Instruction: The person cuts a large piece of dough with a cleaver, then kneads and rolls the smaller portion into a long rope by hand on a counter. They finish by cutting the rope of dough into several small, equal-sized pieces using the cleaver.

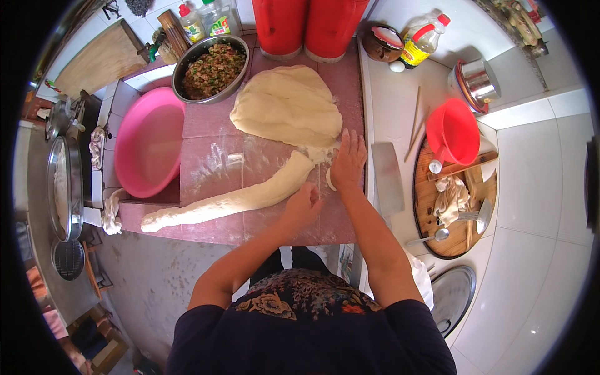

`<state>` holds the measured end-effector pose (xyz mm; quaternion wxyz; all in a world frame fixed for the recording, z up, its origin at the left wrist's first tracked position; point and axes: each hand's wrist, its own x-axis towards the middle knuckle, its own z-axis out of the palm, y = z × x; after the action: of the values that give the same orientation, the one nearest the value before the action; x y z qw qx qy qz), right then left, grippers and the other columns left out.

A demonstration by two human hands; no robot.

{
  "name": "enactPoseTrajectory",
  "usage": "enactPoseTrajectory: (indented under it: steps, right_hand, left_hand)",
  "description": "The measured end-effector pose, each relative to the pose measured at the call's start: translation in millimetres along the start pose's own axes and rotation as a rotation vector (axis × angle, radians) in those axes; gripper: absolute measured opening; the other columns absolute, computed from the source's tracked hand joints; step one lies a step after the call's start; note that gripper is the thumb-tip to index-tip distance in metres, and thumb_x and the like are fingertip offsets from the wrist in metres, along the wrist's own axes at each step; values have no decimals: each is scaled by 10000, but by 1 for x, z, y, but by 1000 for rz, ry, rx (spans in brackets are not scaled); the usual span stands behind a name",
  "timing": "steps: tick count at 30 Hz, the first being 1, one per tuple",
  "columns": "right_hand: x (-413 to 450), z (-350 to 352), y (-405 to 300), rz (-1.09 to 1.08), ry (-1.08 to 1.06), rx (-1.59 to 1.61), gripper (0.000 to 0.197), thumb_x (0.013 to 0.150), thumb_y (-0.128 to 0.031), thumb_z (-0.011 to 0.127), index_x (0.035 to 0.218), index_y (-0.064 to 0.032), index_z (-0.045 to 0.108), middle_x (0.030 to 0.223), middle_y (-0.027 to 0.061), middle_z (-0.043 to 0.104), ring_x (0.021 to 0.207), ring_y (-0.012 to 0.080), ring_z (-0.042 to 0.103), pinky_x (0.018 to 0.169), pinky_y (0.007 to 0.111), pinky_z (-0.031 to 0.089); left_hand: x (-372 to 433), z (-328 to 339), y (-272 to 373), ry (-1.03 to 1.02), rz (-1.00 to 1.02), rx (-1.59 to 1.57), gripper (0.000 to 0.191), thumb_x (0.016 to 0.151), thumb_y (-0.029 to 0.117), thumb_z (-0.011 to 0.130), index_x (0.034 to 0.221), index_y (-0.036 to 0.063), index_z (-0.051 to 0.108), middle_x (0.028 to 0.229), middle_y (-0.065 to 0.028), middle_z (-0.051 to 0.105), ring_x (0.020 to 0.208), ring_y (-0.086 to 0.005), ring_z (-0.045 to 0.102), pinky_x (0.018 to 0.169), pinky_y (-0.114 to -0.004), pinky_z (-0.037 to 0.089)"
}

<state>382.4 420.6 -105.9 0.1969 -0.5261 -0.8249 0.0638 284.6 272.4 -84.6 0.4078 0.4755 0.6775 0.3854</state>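
Note:
A long roll of pale dough (234,199) lies slantwise across the reddish tiled counter (206,154). My left hand (303,206) is beside its thick right end, fingers curled; whether anything is in them is hidden. Palm down on the counter, my right hand (348,161) has its fingers stretched forward and holds nothing that shows. At its thumb side is a small piece of dough (331,180), partly covered by the hand. Beyond the roll spreads a large flattened slab of dough (288,105). Floury dough scraps (321,153) lie between slab and roll.
A steel bowl of minced filling (213,72) and a pink basin (150,143) stand left. Two red thermos flasks (307,28) stand behind the slab. Right of my arm lies a cleaver (388,176); farther right, a red dipper (452,133) rests on a round wooden board (424,211).

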Motion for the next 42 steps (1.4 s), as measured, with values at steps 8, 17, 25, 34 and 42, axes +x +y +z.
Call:
enactPoseTrajectory:
  steps: [8, 17, 25, 34, 42]
  right_hand:
    - [-1, -5, -2, -9, -5, 7, 704, 872, -189, 639, 1478, -47, 310, 1498, 192, 361, 1380, 440, 304, 1121, 576, 237]
    - [28, -67, 27, 492, 2, 941, 390, 959, -152, 475, 1314, 4, 515, 1196, 204, 617, 1119, 334, 599, 951, 390, 472]
    - [-38, -33, 50, 115, -356, 211, 295, 803, -111, 685, 1078, -25, 623, 1040, 213, 637, 938, 393, 611, 827, 460, 492]
    - [-46, -104, 53, 290, -646, 774, 232, 822, -92, 699, 1008, -24, 579, 868, 102, 650, 784, 266, 638, 690, 352, 506]
    - [-98, -141, 79, 297, -568, 687, 295, 858, -159, 698, 1107, -50, 585, 864, 80, 664, 730, 251, 647, 676, 364, 519]
  left_hand:
    - [-32, -21, 2, -27, -14, -148, 237, 869, 101, 641, 1059, 10, 533, 824, -127, 633, 696, -225, 619, 671, -337, 505]
    - [30, -23, 10, 37, 297, 237, 256, 904, 187, 582, 1088, 9, 590, 978, -218, 641, 931, -368, 641, 780, -461, 501]
    - [83, 20, 39, -121, -42, 502, 338, 788, 217, 712, 1033, 21, 588, 947, -176, 654, 934, -346, 648, 773, -467, 496]
    - [38, 14, 23, -237, -36, -7, 356, 816, 279, 721, 1085, 61, 639, 990, -145, 690, 907, -268, 673, 772, -376, 512]
    - [-33, 30, 39, -344, -229, -160, 365, 900, 281, 655, 1180, 48, 642, 1007, -136, 707, 883, -220, 675, 784, -345, 512]
